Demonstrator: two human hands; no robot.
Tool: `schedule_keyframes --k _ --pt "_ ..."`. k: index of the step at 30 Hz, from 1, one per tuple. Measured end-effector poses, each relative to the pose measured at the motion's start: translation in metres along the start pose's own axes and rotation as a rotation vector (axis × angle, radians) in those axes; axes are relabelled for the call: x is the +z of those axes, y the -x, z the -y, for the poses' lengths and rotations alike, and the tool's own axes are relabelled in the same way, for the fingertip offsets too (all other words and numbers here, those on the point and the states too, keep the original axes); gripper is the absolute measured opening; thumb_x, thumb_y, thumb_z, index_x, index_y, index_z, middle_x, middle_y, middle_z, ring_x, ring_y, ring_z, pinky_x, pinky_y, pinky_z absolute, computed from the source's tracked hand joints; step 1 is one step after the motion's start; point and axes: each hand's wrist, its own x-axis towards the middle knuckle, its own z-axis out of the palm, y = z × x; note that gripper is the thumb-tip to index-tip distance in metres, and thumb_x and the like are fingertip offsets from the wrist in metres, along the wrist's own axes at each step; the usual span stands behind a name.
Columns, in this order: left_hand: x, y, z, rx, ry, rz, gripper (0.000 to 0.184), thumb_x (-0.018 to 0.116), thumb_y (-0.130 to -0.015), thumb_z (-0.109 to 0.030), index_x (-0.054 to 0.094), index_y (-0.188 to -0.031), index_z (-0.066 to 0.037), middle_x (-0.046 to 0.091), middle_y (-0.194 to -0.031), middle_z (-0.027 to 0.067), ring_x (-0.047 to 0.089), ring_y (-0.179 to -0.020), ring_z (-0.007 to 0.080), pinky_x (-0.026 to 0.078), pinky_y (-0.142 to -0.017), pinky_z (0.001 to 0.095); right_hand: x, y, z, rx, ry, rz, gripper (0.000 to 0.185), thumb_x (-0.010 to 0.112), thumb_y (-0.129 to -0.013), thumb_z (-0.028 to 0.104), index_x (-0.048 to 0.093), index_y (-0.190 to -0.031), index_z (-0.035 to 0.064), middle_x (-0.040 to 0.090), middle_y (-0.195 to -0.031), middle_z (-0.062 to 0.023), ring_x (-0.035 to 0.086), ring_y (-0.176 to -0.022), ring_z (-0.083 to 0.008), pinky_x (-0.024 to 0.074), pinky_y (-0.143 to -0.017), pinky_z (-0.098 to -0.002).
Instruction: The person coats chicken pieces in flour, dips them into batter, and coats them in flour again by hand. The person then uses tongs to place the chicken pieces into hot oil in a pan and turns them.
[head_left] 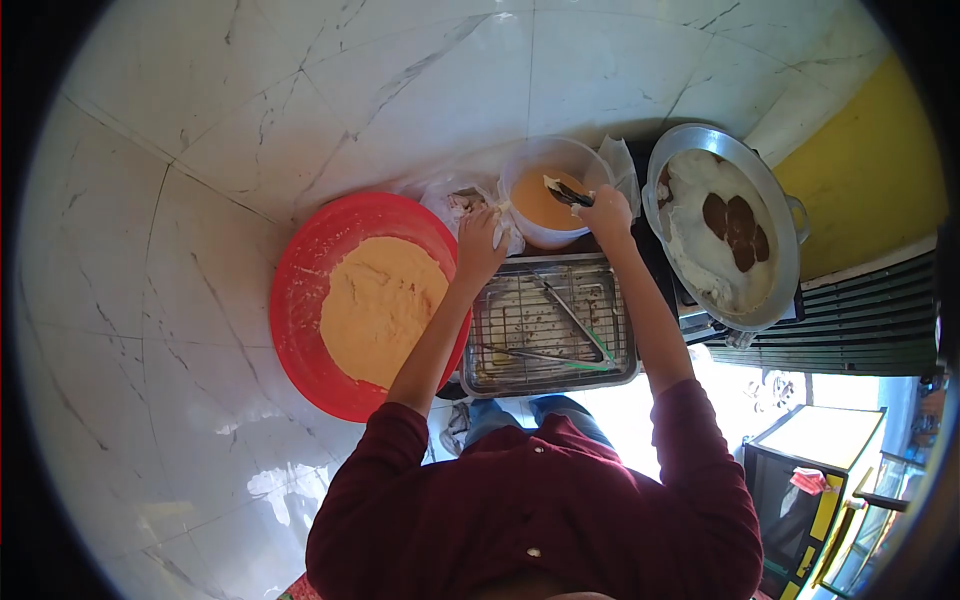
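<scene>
My right hand (pixel 607 214) is closed round dark-tipped tongs (pixel 568 193), whose ends are over the orange-brown liquid in a clear round tub (pixel 547 150). Something pale is at the tips of the tongs. My left hand (pixel 481 240) rests at the edge of a clear plastic bag (pixel 440 198) holding pale pink pieces, beside the tub; its fingers are bent over the plastic. To the left of that hand stands a wide red basin (pixel 297 290) with yellowish flour (pixel 385 310) in it.
A metal tray with a wire rack (pixel 480 380) lies below my hands, with metal tongs (pixel 575 318) on it. At the right, a large pan (pixel 790 262) holds foaming oil and brown pieces (pixel 738 228). A glass-sided cabinet (pixel 815 440) stands lower right.
</scene>
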Motion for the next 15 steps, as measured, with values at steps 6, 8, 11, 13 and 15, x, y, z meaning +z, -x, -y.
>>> schedule_keyframes --k 6,8,11,13,15 --pt "0.011 0.003 0.006 -0.057 0.078 -0.005 0.041 0.058 -0.073 -0.015 0.047 -0.108 0.004 0.046 -0.115 0.0229 0.041 -0.110 0.0370 0.030 -0.094 0.0440 0.029 -0.023 0.003 -0.130 0.169 0.126 0.034 0.076 -0.056 0.026 0.061 -0.072 -0.0001 0.062 -0.070 -0.0167 0.062 -0.071 -0.0307 0.0483 -0.064 -0.0381" --pt "0.013 0.004 0.008 -0.050 0.109 -0.023 0.044 0.058 -0.072 -0.015 0.046 -0.109 0.004 0.046 -0.114 0.0245 0.042 -0.108 0.0378 0.031 -0.093 0.0444 0.035 -0.036 -0.006 -0.148 0.070 0.232 0.032 0.076 -0.056 0.027 0.061 -0.066 0.0000 0.060 -0.062 -0.0146 0.061 -0.063 -0.0277 0.0478 -0.059 -0.0362" --pt "0.016 0.005 0.013 -0.051 0.129 -0.045 0.045 0.059 -0.072 -0.013 0.044 -0.111 0.004 0.046 -0.113 0.0240 0.043 -0.106 0.0382 0.033 -0.091 0.0443 0.021 -0.040 -0.006 -0.050 -0.133 0.402 0.033 0.076 -0.058 0.029 0.061 -0.055 0.0003 0.055 -0.048 -0.0102 0.057 -0.049 -0.0206 0.0456 -0.050 -0.0316" --pt "0.015 0.004 0.013 -0.066 0.150 -0.034 0.045 0.058 -0.072 -0.012 0.043 -0.111 0.004 0.046 -0.114 0.0239 0.044 -0.105 0.0382 0.033 -0.091 0.0440 0.007 -0.038 -0.002 0.064 -0.236 0.464 0.034 0.076 -0.058 0.031 0.061 -0.051 0.0006 0.051 -0.043 -0.0080 0.054 -0.043 -0.0166 0.0437 -0.046 -0.0288" --pt "0.014 0.005 0.013 -0.079 0.173 -0.023 0.045 0.058 -0.072 -0.012 0.043 -0.111 0.004 0.046 -0.114 0.0237 0.044 -0.104 0.0382 0.033 -0.090 0.0437 0.000 -0.031 -0.003 0.131 -0.383 0.343 0.032 0.076 -0.058 0.025 0.062 -0.058 -0.0036 0.053 -0.048 -0.0088 0.052 -0.043 -0.0173 0.0406 -0.047 -0.0309"
